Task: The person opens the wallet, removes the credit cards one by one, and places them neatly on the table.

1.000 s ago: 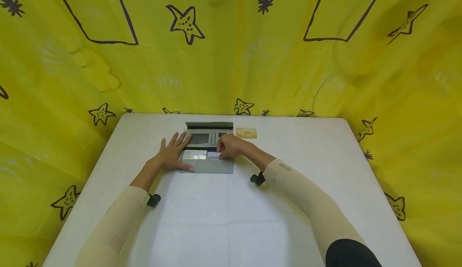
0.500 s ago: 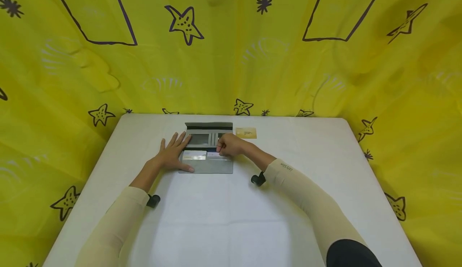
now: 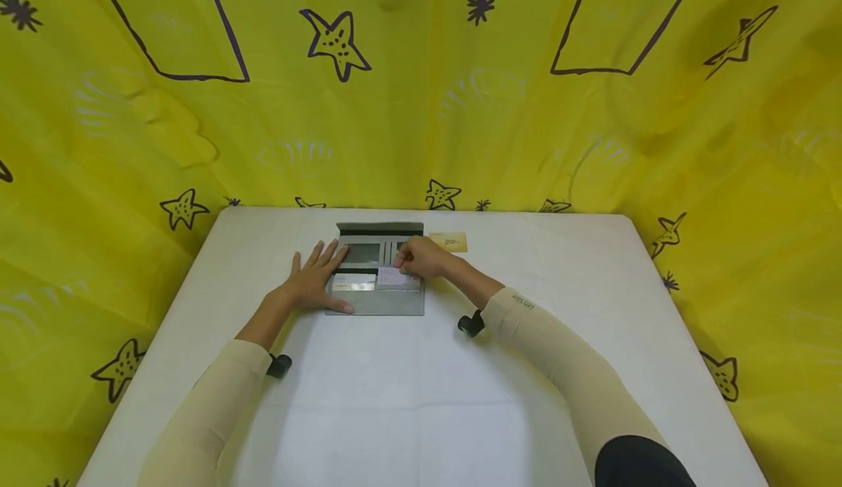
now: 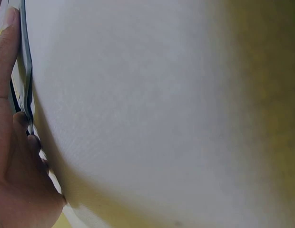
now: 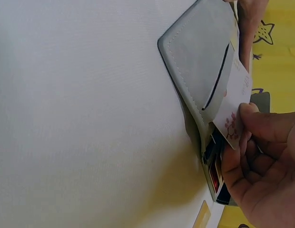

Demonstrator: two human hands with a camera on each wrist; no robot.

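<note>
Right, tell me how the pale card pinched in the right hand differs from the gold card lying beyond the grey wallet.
The pale card with pinkish print is pinched by the right hand and partly drawn out of the grey wallet; the gold card lies flat on the white table, untouched. The pale card sits over the wallet; the gold card lies beside its far right corner. Both are small flat rectangles.

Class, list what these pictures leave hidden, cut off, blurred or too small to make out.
- Print on the white card: too small; right hand covers its end.
- Gold card: head view, too small to read.
- Wallet: left wrist view, cut off by edge; left hand covers it.
</note>
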